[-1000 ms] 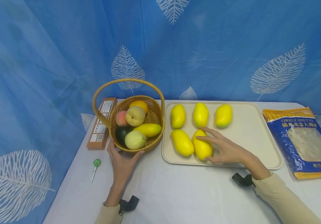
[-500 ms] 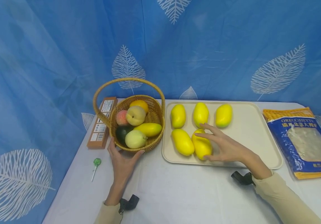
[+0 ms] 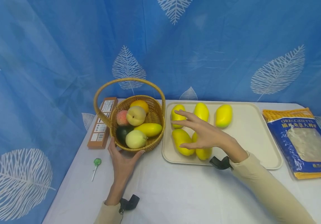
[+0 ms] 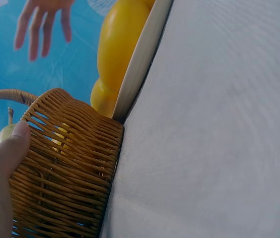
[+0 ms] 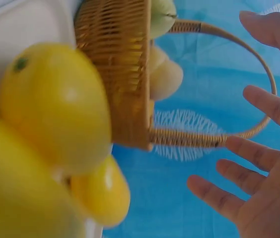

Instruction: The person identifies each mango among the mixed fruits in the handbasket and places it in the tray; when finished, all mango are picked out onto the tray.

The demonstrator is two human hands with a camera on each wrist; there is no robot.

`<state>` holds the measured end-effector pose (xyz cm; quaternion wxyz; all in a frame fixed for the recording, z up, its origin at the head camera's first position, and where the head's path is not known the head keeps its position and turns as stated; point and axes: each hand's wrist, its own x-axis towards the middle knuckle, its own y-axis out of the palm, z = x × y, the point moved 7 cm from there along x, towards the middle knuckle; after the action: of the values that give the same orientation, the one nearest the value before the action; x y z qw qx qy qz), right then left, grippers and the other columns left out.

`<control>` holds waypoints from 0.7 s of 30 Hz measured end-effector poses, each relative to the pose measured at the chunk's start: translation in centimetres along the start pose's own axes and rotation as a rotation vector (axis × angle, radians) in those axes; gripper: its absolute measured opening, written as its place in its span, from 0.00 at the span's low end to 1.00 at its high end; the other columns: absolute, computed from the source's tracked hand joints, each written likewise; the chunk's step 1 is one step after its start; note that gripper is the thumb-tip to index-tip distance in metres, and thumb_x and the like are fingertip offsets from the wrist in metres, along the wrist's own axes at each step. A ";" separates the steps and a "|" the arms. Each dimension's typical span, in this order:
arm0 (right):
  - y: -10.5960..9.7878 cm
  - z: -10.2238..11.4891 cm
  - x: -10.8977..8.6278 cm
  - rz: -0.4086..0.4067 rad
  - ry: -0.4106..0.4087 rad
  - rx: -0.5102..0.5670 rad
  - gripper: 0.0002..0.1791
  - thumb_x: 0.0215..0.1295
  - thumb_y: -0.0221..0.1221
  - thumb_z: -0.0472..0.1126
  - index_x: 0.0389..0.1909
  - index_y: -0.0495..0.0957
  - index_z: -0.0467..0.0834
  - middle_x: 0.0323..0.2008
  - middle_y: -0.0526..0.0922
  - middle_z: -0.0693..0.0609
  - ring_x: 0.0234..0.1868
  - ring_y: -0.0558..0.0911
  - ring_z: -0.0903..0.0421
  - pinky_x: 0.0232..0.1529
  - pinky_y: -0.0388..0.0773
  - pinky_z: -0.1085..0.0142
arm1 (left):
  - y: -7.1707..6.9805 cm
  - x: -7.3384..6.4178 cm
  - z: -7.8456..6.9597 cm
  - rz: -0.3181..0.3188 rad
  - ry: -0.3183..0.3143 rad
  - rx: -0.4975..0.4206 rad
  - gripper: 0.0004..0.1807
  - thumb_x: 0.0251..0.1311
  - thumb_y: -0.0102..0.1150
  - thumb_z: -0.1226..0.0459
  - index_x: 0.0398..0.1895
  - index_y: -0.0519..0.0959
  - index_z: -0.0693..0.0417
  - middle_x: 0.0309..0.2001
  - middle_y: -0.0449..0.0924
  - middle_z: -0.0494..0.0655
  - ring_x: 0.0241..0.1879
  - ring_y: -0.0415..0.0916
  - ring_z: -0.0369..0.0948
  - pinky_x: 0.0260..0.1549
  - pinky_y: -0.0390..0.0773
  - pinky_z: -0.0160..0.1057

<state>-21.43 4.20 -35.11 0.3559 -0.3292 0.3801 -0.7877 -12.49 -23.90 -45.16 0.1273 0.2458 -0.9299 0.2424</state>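
My left hand point(image 3: 123, 165) holds the near side of a wicker basket point(image 3: 156, 144) with thumb and fingers spread around its outer wall; some fingers are hidden. The left wrist view shows the thumb point(image 4: 12, 148) lying against the weave near the rim. Inside the basket are a peach point(image 3: 136, 116), an orange fruit, a reddish fruit, a dark green fruit, a yellow fruit and a pale green fruit point(image 3: 136, 139). My right hand point(image 3: 209, 133) hovers above the tray's mangoes, fingers spread and holding nothing. One mango point(image 3: 203, 153) is partly covered by it; another point(image 3: 182, 143) lies left of that.
Several mangoes lie on a cream tray point(image 3: 250, 137) right of the basket. A blue and yellow pasta bag point(image 3: 309, 143) leans by the tray's right edge. Behind the basket's left side lies a brown box point(image 3: 97, 137). A green lollipop point(image 3: 96, 162) is nearer the front left.
My right hand has left the near mango and moved up and left toward the basket, with nothing in it. My left hand, the basket and the mangoes have stayed put.
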 end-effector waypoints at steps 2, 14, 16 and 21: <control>0.5 0.2 1.2 0.017 -0.007 0.017 0.42 0.54 0.70 0.55 0.70 0.66 0.55 0.76 0.54 0.45 0.75 0.56 0.46 0.66 0.67 0.44 | 0.0 0.0 0.0 0.001 0.001 0.000 0.66 0.38 0.82 0.57 0.76 0.46 0.57 0.72 0.50 0.61 0.69 0.54 0.53 0.64 0.62 0.60; 4.5 0.5 7.2 0.189 -0.045 0.007 0.41 0.56 0.67 0.60 0.70 0.67 0.54 0.75 0.55 0.43 0.76 0.54 0.44 0.70 0.61 0.44 | -0.1 0.1 0.0 -0.010 0.026 -0.007 0.65 0.38 0.82 0.58 0.76 0.46 0.58 0.71 0.50 0.63 0.68 0.56 0.55 0.61 0.65 0.59; 5.3 0.2 7.8 0.230 -0.037 -0.016 0.41 0.56 0.66 0.63 0.70 0.67 0.54 0.76 0.54 0.43 0.76 0.53 0.44 0.72 0.57 0.44 | -0.1 0.1 0.0 -0.007 0.019 -0.011 0.66 0.38 0.82 0.58 0.76 0.46 0.58 0.71 0.50 0.64 0.68 0.56 0.55 0.61 0.65 0.58; 6.5 0.0 8.7 0.271 -0.045 -0.032 0.40 0.54 0.66 0.65 0.66 0.72 0.51 0.75 0.55 0.40 0.76 0.54 0.41 0.72 0.57 0.43 | -0.2 0.1 0.0 -0.005 0.003 -0.002 0.66 0.38 0.82 0.57 0.76 0.46 0.57 0.71 0.50 0.63 0.68 0.56 0.54 0.60 0.67 0.57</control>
<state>-24.07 -5.87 -38.39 0.4623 -0.2980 0.4256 -0.7186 -12.48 -24.06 -45.10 0.1296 0.2478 -0.9293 0.2414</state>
